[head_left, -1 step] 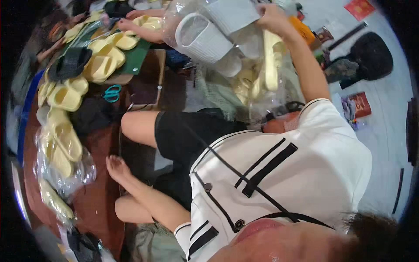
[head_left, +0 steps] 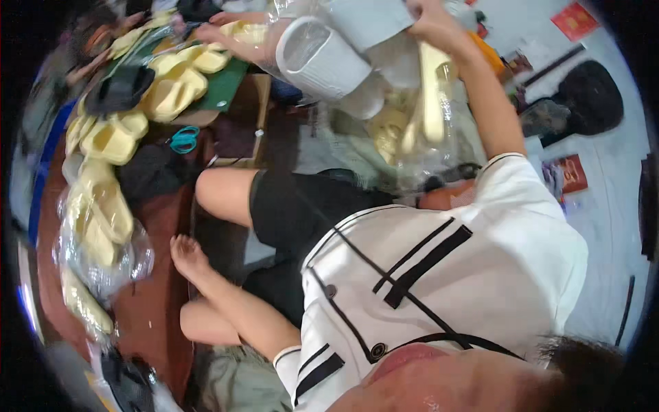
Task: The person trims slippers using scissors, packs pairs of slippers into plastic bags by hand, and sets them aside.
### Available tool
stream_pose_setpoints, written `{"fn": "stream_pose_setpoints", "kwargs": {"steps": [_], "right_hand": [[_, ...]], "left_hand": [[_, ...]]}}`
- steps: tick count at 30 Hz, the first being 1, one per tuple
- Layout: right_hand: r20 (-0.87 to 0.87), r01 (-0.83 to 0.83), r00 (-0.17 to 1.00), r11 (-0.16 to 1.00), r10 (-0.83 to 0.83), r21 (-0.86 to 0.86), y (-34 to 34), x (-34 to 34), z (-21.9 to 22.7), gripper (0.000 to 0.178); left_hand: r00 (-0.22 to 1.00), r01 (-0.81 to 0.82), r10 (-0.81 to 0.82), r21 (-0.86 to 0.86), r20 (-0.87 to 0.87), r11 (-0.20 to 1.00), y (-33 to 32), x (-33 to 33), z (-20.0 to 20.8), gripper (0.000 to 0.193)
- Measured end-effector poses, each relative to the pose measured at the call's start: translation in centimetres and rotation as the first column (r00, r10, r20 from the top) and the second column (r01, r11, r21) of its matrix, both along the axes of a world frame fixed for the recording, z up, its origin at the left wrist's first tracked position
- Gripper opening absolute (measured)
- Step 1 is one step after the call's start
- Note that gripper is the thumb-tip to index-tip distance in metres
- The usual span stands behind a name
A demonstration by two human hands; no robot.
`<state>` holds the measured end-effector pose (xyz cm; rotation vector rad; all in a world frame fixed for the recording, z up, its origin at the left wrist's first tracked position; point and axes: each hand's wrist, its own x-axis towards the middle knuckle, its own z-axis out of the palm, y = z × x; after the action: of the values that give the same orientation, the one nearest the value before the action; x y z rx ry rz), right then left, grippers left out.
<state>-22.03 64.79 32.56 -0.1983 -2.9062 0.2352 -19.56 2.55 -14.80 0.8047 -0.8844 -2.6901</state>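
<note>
Up at the top of the view, my right hand (head_left: 439, 27) is closed on the edge of a pair of white ribbed slippers (head_left: 322, 58), which show clear plastic wrapping over part of them. My left hand (head_left: 189, 257) rests beside the brown table (head_left: 154, 316), its fingers loosely curled and somewhat blurred, with nothing seen in them. Closest to that hand are pale yellow slippers (head_left: 103, 213) lying on clear plastic bags (head_left: 134, 257). Below the white pair, more yellow slippers (head_left: 432, 93) lie in clear plastic on a grey-green sack (head_left: 350, 134).
Teal-handled scissors (head_left: 184, 140) lie near a dark cloth (head_left: 154, 172). Several yellow slippers (head_left: 171, 93) and a black one (head_left: 120, 89) are on a green board (head_left: 223, 86). Another person's hand (head_left: 213, 31) is at the far side. A black stool (head_left: 590, 96) stands at right.
The view has shifted slightly, so the table and slippers appear a little further right. My right hand still grips the white slippers. The left hand has moved very little.
</note>
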Motion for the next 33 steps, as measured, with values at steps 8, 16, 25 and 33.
{"fn": "stream_pose_setpoints", "kwargs": {"steps": [8, 16, 25, 33], "right_hand": [[-0.264, -0.513, 0.826, 0.858, 0.498, 0.014, -27.1, -5.3, 8.2, 0.021], [-0.211, -0.872, 0.486, 0.487, 0.848, -0.050, -54.6, -18.2, 7.8, 0.033], [-0.264, -0.664, 0.733, 0.578, 0.627, -0.475, -77.1, -29.8, -6.0, 0.049], [-0.299, -0.969, 0.230, 0.246, 0.926, 0.018, -79.5, -29.7, -21.1, 0.057]], "left_hand": [[0.999, -0.031, 0.031, 0.012, -0.027, 0.999, 3.1, 0.6, 2.1, 0.028], [0.991, -0.128, 0.132, -0.123, 0.025, 0.984, 1.4, 1.7, 3.3, 0.020], [0.989, -0.142, 0.147, -0.125, 0.029, 0.982, 1.0, 1.5, 4.5, 0.019], [0.991, -0.123, 0.129, -0.111, 0.048, 0.986, 1.4, 0.8, 6.2, 0.014]]}}
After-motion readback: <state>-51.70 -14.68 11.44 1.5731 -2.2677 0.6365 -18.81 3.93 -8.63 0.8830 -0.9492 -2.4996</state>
